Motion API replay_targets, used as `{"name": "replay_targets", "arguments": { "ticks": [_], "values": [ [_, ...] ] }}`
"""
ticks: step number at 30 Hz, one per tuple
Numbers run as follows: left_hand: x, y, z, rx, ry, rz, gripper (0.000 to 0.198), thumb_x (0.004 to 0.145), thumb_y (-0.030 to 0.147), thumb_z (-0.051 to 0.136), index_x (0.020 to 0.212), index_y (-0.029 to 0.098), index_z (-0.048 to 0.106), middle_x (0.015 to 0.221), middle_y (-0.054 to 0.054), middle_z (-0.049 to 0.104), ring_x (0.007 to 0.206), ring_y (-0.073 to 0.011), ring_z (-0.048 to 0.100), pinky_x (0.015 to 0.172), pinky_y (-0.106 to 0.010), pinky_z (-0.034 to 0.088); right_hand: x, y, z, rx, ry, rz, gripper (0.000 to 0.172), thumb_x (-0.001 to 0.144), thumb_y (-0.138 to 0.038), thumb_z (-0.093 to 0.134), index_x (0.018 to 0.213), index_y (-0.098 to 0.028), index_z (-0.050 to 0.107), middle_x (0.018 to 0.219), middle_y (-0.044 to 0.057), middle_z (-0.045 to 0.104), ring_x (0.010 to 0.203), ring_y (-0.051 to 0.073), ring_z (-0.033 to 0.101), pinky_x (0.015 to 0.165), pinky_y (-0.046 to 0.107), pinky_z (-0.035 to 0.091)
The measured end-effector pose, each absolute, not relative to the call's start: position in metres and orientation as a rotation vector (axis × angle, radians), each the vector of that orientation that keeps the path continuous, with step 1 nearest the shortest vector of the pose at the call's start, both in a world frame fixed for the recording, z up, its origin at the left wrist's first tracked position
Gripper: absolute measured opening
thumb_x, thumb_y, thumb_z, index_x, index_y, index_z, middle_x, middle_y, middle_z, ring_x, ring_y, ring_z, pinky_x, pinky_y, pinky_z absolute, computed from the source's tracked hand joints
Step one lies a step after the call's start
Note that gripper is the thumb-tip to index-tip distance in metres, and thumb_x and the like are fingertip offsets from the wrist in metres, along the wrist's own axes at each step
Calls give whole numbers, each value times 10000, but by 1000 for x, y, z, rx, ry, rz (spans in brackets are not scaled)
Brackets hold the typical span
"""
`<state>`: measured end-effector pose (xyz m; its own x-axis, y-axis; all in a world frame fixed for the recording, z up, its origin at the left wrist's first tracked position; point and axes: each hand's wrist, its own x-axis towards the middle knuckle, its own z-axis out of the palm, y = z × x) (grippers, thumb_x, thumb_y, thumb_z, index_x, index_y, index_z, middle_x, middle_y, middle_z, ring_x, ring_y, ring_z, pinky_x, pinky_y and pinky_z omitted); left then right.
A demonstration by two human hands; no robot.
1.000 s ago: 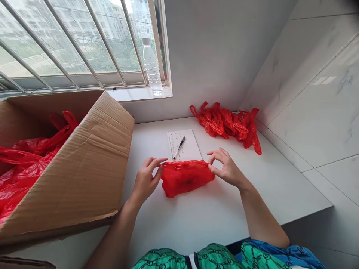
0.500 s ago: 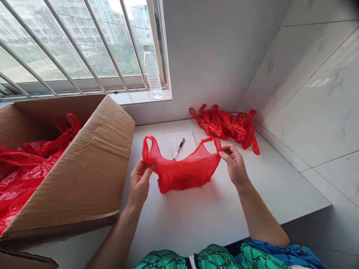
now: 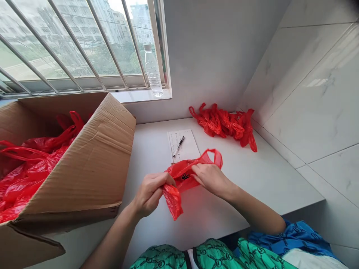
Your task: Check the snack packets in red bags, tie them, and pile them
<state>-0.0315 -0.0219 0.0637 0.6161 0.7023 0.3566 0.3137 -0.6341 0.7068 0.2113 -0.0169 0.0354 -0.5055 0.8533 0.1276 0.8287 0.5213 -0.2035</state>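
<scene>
A thin red plastic bag [image 3: 182, 179] is bunched between both my hands just above the white table [image 3: 269, 179]. My left hand [image 3: 151, 192] is closed around its left part, and a crumpled end hangs down below the fingers. My right hand [image 3: 211, 179] grips the bag's right part, where one handle loop sticks up. A black mark shows on the bag between the hands.
A large open cardboard box [image 3: 92, 164] full of red bags [image 3: 30, 168] stands at the left. A pile of folded red bags [image 3: 224, 125] lies at the back right by the tiled wall. A paper sheet [image 3: 185, 147] with a pen [image 3: 179, 145] lies behind my hands; a water bottle [image 3: 153, 71] stands on the windowsill.
The bag was stretched wide by its two handles half a second ago. Now my hands have come together and bunched it up nearer to me.
</scene>
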Motion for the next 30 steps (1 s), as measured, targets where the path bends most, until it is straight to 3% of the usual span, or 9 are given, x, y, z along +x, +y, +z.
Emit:
{"name": "replay_targets", "arguments": {
  "ticks": [2,5,10,14,17,21,23,26,30],
  "values": [
    [-32,-22,63,2449,902,669,281,883,204,304,707,211,523,600,-28,562,523,-165,483,556,-300,361,215,-11,28,-1630,-2582,130,203,845,-289,697,985,-183,596,872,86,694,735,252,668,532,317,436],
    [-28,-18,59,2621,1119,472,323,949,300,332,858,224,632,714,-28,634,589,-174,545,555,-287,326,221,-11,30,-1718,-2622,222,433,724,-377,809,1049,-200,584,860,73,697,711,261,666,501,302,410],
    [-13,-7,44,2679,1349,518,286,986,400,437,1020,293,700,858,-20,711,637,-176,600,544,-284,312,215,-12,37,-1641,-2543,229,265,843,-449,691,965,-225,619,791,50,706,697,232,659,529,293,406],
    [3,3,29,2806,1192,487,273,979,337,461,875,243,695,815,-46,715,789,-227,625,725,-333,396,203,2,25,-1326,-2505,129,176,991,-274,483,988,-236,654,846,43,722,842,210,662,680,302,453],
    [6,10,17,2811,1300,419,366,989,338,417,705,212,610,636,-47,653,666,-224,591,726,-361,383,202,12,15,-1454,-2550,79,95,950,-262,565,968,-207,640,830,57,712,775,209,667,640,295,447],
    [-3,18,4,2737,1541,286,253,945,402,499,810,210,593,536,-24,595,582,-227,570,766,-389,377,218,18,8,-1830,-2459,171,405,774,-365,779,1084,-180,595,989,124,696,823,280,679,619,326,463],
    [-9,19,0,2731,1525,177,240,861,431,623,945,207,604,640,-40,657,698,-260,616,806,-399,374,227,17,6,-1860,-2468,272,467,697,-374,829,1061,-196,598,1014,115,688,863,288,673,642,328,474],
    [-16,19,-2,2700,1439,133,448,776,430,706,1142,202,585,974,-99,710,904,-291,632,880,-416,365,235,17,3,-1843,-2504,361,528,640,-368,852,1078,-209,602,1030,106,676,923,295,653,683,334,483],
    [-22,22,-7,2617,1367,49,660,802,450,655,1384,197,475,1372,-154,554,1149,-317,572,987,-447,340,242,20,4,-1831,-2548,511,615,658,-386,817,1196,-197,587,1089,114,650,976,304,616,745,353,483]
  ]
}}
